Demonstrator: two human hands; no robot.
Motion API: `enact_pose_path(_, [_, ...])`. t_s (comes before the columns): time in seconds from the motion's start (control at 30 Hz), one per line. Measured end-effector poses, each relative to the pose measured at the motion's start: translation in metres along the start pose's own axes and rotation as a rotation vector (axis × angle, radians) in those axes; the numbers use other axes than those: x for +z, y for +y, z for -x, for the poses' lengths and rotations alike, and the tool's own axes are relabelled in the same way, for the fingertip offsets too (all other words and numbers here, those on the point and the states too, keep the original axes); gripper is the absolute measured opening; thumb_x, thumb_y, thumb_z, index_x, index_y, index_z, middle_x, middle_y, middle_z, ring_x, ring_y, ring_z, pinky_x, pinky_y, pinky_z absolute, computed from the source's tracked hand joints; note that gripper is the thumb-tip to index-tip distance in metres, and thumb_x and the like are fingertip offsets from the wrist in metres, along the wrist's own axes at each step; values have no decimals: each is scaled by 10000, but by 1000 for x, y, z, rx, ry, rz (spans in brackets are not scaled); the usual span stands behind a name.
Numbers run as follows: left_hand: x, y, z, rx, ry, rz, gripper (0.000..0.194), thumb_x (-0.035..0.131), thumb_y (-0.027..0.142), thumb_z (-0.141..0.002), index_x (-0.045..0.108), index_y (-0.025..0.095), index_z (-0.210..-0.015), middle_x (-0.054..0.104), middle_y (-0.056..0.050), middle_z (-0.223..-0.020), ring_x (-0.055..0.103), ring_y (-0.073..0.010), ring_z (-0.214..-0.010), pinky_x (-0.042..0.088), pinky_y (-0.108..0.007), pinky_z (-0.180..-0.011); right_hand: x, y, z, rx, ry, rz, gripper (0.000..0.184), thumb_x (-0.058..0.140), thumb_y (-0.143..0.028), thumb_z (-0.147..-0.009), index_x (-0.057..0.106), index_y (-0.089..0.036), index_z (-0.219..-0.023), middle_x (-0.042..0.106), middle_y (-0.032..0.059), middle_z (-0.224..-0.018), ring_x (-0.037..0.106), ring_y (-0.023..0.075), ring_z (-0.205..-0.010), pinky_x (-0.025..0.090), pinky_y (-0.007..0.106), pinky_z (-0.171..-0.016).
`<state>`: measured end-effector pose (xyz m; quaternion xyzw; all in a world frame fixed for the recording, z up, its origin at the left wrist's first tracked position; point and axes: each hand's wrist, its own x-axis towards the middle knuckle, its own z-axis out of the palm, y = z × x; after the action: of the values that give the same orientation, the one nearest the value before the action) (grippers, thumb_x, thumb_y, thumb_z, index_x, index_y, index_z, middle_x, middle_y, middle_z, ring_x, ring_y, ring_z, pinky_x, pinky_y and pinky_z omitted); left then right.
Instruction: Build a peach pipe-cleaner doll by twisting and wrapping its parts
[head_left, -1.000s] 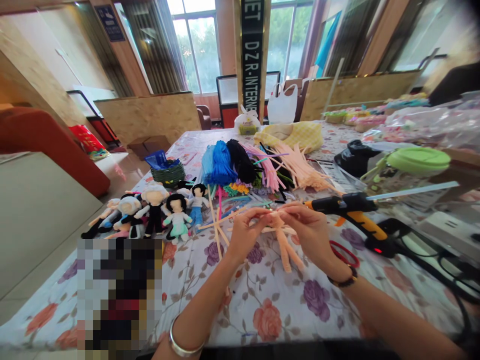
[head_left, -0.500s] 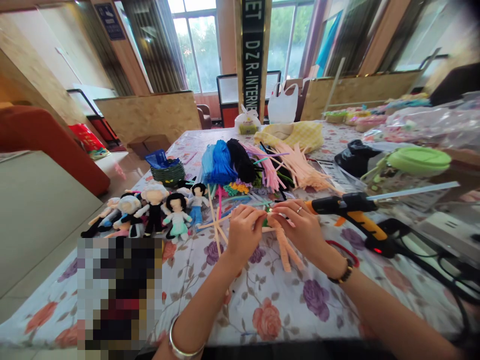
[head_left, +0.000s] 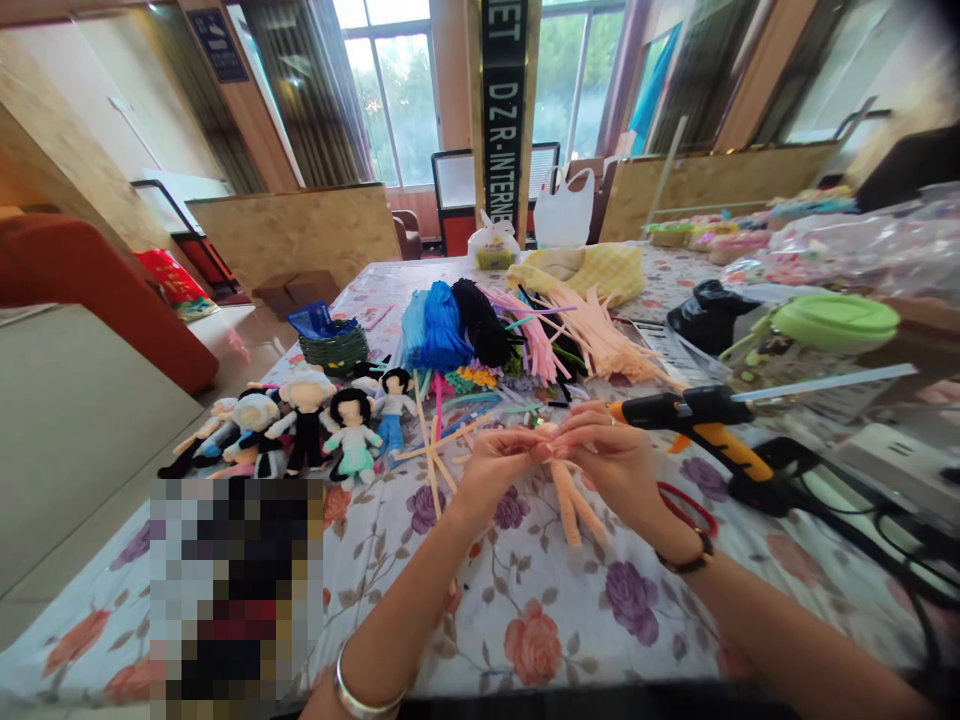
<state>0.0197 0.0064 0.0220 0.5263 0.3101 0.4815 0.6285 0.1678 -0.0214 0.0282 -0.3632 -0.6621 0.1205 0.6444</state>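
Observation:
A peach pipe-cleaner figure (head_left: 568, 500) hangs from my fingers, its two legs pointing down toward me. My left hand (head_left: 499, 462) pinches its upper part from the left. From the right, my right hand (head_left: 606, 450) grips the same spot, so the fingertips of both hands nearly meet. Fingers partly cover the top of the figure. Left of my left hand lie crossed peach pipe cleaners (head_left: 433, 450). A black and orange glue gun (head_left: 705, 425) rests to the right of my right hand.
Several finished dolls (head_left: 307, 415) are grouped at the left. Bundles of blue, black, pink and peach pipe cleaners (head_left: 450, 325) lie at the back. A green-lidded container (head_left: 836, 325) and cables occupy the right. A blurred patch (head_left: 240, 590) covers something at front left.
My left hand has turned flatter and lowered slightly, and my right-hand fingers have shifted at the top of the figure. The figure stays in nearly the same place.

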Motion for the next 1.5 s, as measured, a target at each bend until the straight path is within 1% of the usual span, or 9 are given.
enact_pose_path(0.23, [3, 2, 4, -18, -75, 34, 181, 774, 322, -603, 730, 155, -656, 663, -28, -702, 555, -123, -682, 424, -243, -659, 10, 11, 8, 284, -38, -443, 54, 759, -323, -671, 719, -301, -642, 662, -10, -685, 592, 163, -756, 506, 342, -733])
enact_pose_path(0.37, [1, 2, 3, 0, 35, -49, 154, 744, 312, -639, 730, 160, -664, 658, -21, -674, 558, -123, -660, 420, -245, -655, 10, 11, 7, 413, -98, -390, 33, 708, -302, -734, 717, -276, -717, 677, 0, -778, 613, 158, -771, 505, 323, -715])
enact_pose_path(0.47, [-3, 1, 0, 126, 156, -296, 124, 708, 295, -682, 728, 176, -651, 647, -19, -658, 553, -135, -660, 404, -261, -656, 6, 11, 3, 310, -120, -69, 39, 674, -270, -772, 702, -242, -770, 685, 26, -820, 615, 179, -806, 496, 334, -720])
enact_pose_path(0.6, [-6, 2, -2, 322, 251, -628, 54, 704, 225, -689, 726, 192, -652, 648, -24, -652, 537, -158, -692, 390, -289, -677, 2, 14, 0, -46, -172, 301, 56, 609, -222, -829, 665, -222, -824, 684, 47, -865, 590, 197, -862, 491, 365, -785])
enact_pose_path(0.73, [-5, 3, -1, 406, 258, -734, 50, 699, 181, -695, 719, 200, -654, 657, -16, -652, 525, -153, -670, 389, -307, -696, 0, 15, 0, -302, -239, 554, 113, 520, -170, -880, 625, -205, -899, 684, 60, -915, 561, 206, -895, 497, 369, -820])
enact_pose_path(0.83, [-4, 3, 0, 422, 249, -727, 53, 697, 198, -705, 716, 202, -656, 653, -16, -654, 526, -153, -677, 393, -310, -702, -1, 17, 0, -405, -305, 666, 125, 490, -145, -889, 604, -173, -929, 676, 83, -940, 549, 215, -920, 490, 383, -856])
enact_pose_path(0.97, [-5, 3, 1, 394, 189, -635, 70, 700, 246, -707, 720, 189, -671, 651, -31, -662, 542, -161, -694, 405, -307, -696, -3, 18, 0, -439, -293, 706, 128, 462, -134, -898, 583, -167, -926, 667, 98, -942, 542, 222, -943, 489, 397, -844])
enact_pose_path(1.23, [-5, 0, -1, 317, -14, -274, 80, 735, 275, -678, 721, 199, -656, 617, -9, -671, 543, -129, -686, 405, -268, -675, -3, 9, 0, -424, -45, 565, 136, 488, -90, -872, 554, -207, -848, 656, 69, -864, 542, 196, -874, 486, 374, -793])
enact_pose_path(1.5, [-2, -3, 1, 333, -93, -138, 45, 757, 247, -656, 722, 223, -641, 603, 6, -655, 526, -118, -682, 395, -272, -686, 1, -7, 3, -217, 38, 263, 191, 530, -74, -842, 560, -228, -733, 625, -2, -747, 543, 148, -755, 441, 322, -733])
